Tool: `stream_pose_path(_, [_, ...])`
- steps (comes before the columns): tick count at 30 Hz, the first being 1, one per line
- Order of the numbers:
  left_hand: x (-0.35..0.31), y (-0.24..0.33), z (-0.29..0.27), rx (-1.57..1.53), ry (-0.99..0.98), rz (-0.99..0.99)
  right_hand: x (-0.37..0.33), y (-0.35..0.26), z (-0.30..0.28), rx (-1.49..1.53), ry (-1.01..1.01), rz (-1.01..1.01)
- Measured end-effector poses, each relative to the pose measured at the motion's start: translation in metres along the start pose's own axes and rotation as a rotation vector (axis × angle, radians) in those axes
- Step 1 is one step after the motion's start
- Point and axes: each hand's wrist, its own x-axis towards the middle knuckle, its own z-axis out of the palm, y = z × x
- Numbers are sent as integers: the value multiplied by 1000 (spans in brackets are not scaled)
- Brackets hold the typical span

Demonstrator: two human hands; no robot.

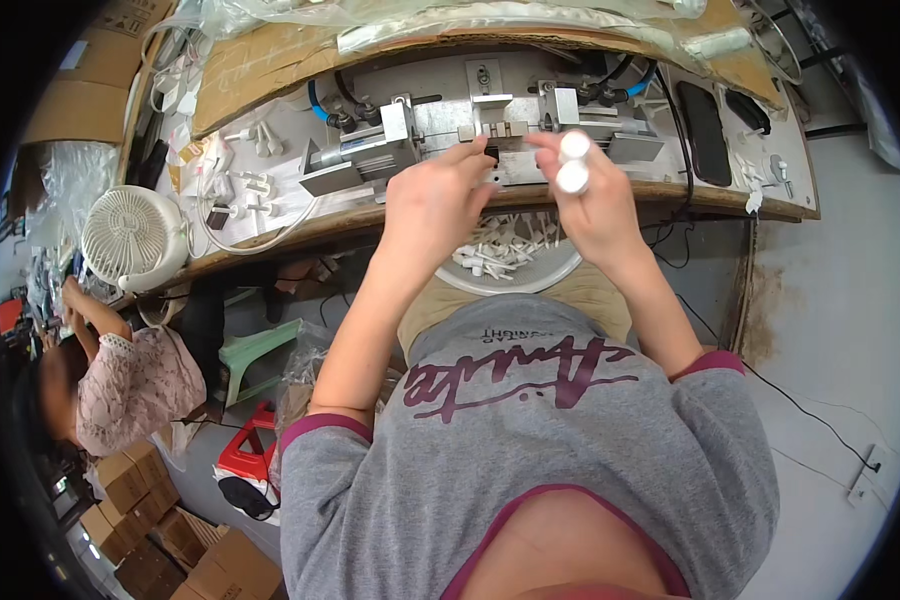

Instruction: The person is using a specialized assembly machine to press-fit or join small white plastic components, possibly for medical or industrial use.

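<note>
Two white plastic pieces with round ends (573, 178) are held in my right hand (602, 210), whose fingers are curled around them. Its index finger points to the middle of a metal clamping fixture (510, 130) on the bench. From the other side, my left hand (428, 205) reaches to the fixture's near edge. Thumb and fingers there are apart, and I see nothing between them. Metal cylinder blocks (362, 160) flank the centre, with blue air hoses (317, 101) behind. Below my hands, a bowl (530, 284) of small white plastic parts (495, 250) sits at my lap.
A white fan (135, 236) stands at the bench's left end, near loose white parts (255, 190) and a cable. A black phone (703, 132) lies to the right. Cardboard (270, 75) overhangs the back. Another person (140, 385) sits at the left, near a red stool (247, 447).
</note>
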Motion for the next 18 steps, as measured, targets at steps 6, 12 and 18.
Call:
stream_pose_path(6, [-16,17,-14,-952,-64,-209,10,-3,1,-627,216,-674])
stream_pose_path(12, [-27,15,-5,-1004,120,-53,15,-15,3,-601,178,-731])
stream_pose_path(18, [-30,18,2,-1019,155,-53,13,-17,9,-600,208,-672])
